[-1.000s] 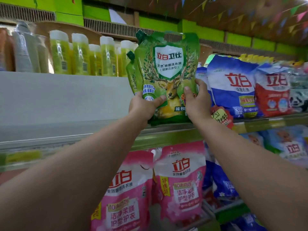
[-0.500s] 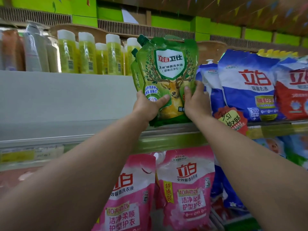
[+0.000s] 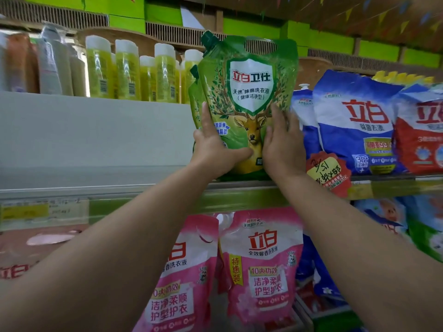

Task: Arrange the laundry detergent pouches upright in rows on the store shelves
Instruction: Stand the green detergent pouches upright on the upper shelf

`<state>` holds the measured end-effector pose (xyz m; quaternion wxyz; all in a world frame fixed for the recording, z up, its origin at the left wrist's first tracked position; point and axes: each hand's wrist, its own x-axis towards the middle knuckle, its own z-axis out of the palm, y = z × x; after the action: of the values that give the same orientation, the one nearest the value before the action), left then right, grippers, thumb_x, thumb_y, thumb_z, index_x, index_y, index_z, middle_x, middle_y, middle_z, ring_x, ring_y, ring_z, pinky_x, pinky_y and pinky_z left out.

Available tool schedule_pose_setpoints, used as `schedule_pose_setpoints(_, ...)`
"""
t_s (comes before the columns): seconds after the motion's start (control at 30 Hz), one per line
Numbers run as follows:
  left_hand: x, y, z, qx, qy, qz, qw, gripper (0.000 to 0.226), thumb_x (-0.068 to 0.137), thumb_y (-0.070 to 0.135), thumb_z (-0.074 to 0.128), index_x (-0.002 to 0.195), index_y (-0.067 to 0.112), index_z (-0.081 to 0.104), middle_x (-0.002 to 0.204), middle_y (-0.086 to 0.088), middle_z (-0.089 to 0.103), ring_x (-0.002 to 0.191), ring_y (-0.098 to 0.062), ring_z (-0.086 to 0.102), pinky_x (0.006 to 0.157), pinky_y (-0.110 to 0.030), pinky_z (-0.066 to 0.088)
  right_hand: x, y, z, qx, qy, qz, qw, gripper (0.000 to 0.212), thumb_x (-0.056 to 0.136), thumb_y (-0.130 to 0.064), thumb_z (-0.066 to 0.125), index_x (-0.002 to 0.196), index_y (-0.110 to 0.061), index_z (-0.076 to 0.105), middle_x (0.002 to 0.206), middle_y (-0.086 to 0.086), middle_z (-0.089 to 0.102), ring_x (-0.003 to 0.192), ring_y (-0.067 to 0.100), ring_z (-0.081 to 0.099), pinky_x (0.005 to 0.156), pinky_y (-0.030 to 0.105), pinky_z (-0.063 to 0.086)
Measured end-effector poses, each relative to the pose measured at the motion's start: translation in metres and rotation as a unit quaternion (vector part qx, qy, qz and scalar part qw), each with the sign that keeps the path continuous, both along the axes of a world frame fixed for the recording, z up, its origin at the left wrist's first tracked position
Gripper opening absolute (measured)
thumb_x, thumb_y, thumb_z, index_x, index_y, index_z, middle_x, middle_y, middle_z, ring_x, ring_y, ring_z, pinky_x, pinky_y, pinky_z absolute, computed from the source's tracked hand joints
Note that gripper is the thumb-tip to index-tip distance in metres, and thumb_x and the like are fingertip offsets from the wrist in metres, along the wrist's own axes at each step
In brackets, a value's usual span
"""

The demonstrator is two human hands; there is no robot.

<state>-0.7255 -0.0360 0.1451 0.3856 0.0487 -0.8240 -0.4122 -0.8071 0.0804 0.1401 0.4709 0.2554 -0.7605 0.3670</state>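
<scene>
A: What is sitting along the upper shelf (image 3: 239,188) now?

B: The green detergent pouch (image 3: 249,92) is standing at the front edge, upright, with a second green pouch (image 3: 194,97) just behind its left side. Blue-and-white detergent bags (image 3: 354,121) are standing to its right, and yellow bottles (image 3: 127,70) are lining the higher ledge at the back left.

A: What is differing from a moment ago?

B: The fingers are reaching higher up the pouch's sides than before, where earlier they were holding it low near the base. The pouch itself is staying upright at the same spot, so I judge the placing is nearly done and the person is only squaring it up.

A: And the hands?

B: Both arms are stretching up and forward. The left hand (image 3: 215,149) is flattening against the pouch's left edge, its thumb lying across the lower front. The right hand (image 3: 280,142) is pressing the right edge with straight fingers. They are apart, with the pouch between the palms.

A: Below that?

B: Pink pouches (image 3: 261,267) are standing on the lower shelf.
</scene>
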Motion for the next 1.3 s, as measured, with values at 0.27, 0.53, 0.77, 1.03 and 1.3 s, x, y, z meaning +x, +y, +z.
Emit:
schedule_pose_setpoints(0.27, 0.002, -0.007, 0.002, -0.050, -0.084, -0.010, 0.995, 0.149, 0.056, 0.036, 0.089, 0.138, 0.038, -0.036, 0.152, -0.009, 0.024, 0.137, -0.029, 0.031, 0.108, -0.043, 0.031, 0.004, 0.001, -0.004, -0.004, -0.051, 0.104, 0.993, 0.055, 0.101, -0.036, 0.031, 0.151, -0.025, 0.011, 0.158, 0.010, 0.006, 0.143, 0.028, 0.015, 0.109, 0.044, 0.027)
schedule_pose_setpoints(0.53, -0.012, -0.009, 0.003, -0.067, -0.066, 0.043, 0.995, 0.151, 0.054, 0.036, 0.090, 0.141, 0.032, -0.034, 0.150, -0.011, 0.031, 0.134, -0.031, 0.037, 0.098, -0.038, 0.038, -0.018, -0.005, 0.005, 0.017, -0.113, 0.130, 0.985, 0.070, 0.093, -0.058, 0.034, 0.150, -0.035, 0.000, 0.159, 0.006, -0.009, 0.145, 0.027, 0.005, 0.111, 0.045, 0.020)
schedule_pose_setpoints(0.77, -0.032, -0.013, 0.005, -0.065, -0.058, 0.049, 0.995, 0.152, 0.053, 0.035, 0.091, 0.141, 0.032, -0.033, 0.152, -0.011, 0.026, 0.138, -0.029, 0.031, 0.107, -0.042, 0.033, -0.044, -0.014, 0.012, 0.033, -0.140, 0.114, 0.983, 0.072, 0.092, -0.061, 0.034, 0.149, -0.035, -0.002, 0.159, 0.008, -0.008, 0.145, 0.032, 0.007, 0.112, 0.047, 0.019)
schedule_pose_setpoints(1.03, -0.043, -0.017, 0.007, -0.065, -0.070, 0.063, 0.993, 0.153, 0.051, 0.037, 0.091, 0.142, 0.033, -0.032, 0.152, -0.012, 0.025, 0.138, -0.029, 0.031, 0.107, -0.043, 0.033, -0.057, -0.018, 0.016, 0.047, -0.176, 0.099, 0.978, 0.076, 0.090, -0.065, 0.031, 0.149, -0.034, -0.006, 0.158, 0.006, -0.010, 0.145, 0.034, 0.005, 0.114, 0.054, 0.017)
schedule_pose_setpoints(1.3, -0.031, -0.015, 0.005, -0.041, -0.081, 0.031, 0.995, 0.153, 0.049, 0.038, 0.091, 0.141, 0.035, -0.033, 0.151, -0.010, 0.026, 0.138, -0.028, 0.031, 0.110, -0.044, 0.031, -0.045, -0.006, 0.011, 0.046, -0.191, 0.140, 0.970, 0.075, 0.090, -0.065, 0.032, 0.148, -0.039, -0.008, 0.158, 0.001, -0.015, 0.145, 0.033, -0.001, 0.115, 0.051, 0.010)
